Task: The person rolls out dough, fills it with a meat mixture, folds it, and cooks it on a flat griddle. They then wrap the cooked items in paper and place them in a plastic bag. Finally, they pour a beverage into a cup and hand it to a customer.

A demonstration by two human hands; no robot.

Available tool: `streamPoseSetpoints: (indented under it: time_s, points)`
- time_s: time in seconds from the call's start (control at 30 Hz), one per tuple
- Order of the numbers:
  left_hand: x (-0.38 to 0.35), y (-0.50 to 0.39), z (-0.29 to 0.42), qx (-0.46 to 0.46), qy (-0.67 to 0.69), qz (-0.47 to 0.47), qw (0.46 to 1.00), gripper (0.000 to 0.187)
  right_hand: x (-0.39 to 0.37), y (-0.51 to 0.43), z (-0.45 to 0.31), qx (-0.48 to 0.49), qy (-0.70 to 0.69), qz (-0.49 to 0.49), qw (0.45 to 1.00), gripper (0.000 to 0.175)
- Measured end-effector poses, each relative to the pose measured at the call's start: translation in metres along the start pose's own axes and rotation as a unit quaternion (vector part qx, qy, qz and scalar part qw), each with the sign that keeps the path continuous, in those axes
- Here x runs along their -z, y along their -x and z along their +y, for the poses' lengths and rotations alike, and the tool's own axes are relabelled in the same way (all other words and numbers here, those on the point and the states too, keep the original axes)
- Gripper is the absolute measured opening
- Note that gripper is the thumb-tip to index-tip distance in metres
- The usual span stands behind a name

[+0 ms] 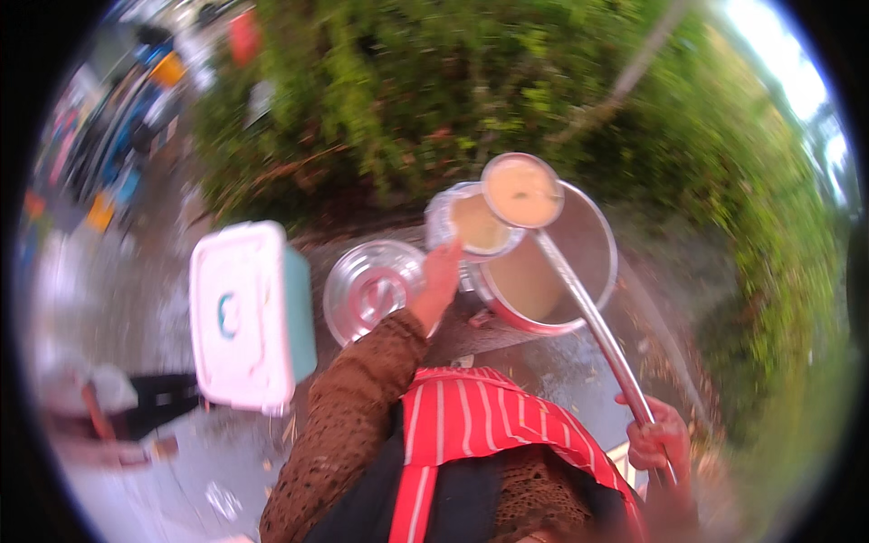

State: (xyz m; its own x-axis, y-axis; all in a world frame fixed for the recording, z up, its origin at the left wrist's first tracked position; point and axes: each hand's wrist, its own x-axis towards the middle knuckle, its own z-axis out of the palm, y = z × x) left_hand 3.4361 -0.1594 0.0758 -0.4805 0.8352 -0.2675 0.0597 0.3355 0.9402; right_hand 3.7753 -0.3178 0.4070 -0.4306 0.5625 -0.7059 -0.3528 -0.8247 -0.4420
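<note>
My right hand (pixel 657 434) is closed around the long metal handle of a ladle (pixel 577 295). The ladle's round bowl is full of pale orange-beige liquid and hangs above the rims of two vessels. Below it on the right is a large metal pot (pixel 604 237) with beige liquid inside. Beside the pot, a smaller round container (pixel 438 220), seemingly lined with clear plastic, holds similar liquid. The fingertips of my left hand (pixel 440 282) are at this container's near rim; whether they grip it is unclear. A shiny metal basin or lid (pixel 343 292) lies partly behind my left wrist.
A teal storage box (pixel 301 312) with a pale lid (pixel 237 319) stands to the left. Dense green shrubs (pixel 407 88) grow close behind the vessels. Wet pavement (pixel 224 468) runs along the left. Another person (pixel 102 414) is blurred at the far left edge.
</note>
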Motion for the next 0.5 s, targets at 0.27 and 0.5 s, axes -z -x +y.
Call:
streamPoseSetpoints:
  time_s: [0.27,0.5]
  points:
    - [0.078,0.027,-0.005,0.063,0.258,0.108,0.958,0.033,-0.034,-0.046,-0.017,-0.068,0.133,-0.067,0.987,0.059]
    - [0.198,0.044,-0.074,0.079,0.260,0.270,0.924,0.029,-0.097,-0.122,-0.014,-0.185,0.247,-0.142,0.941,0.058]
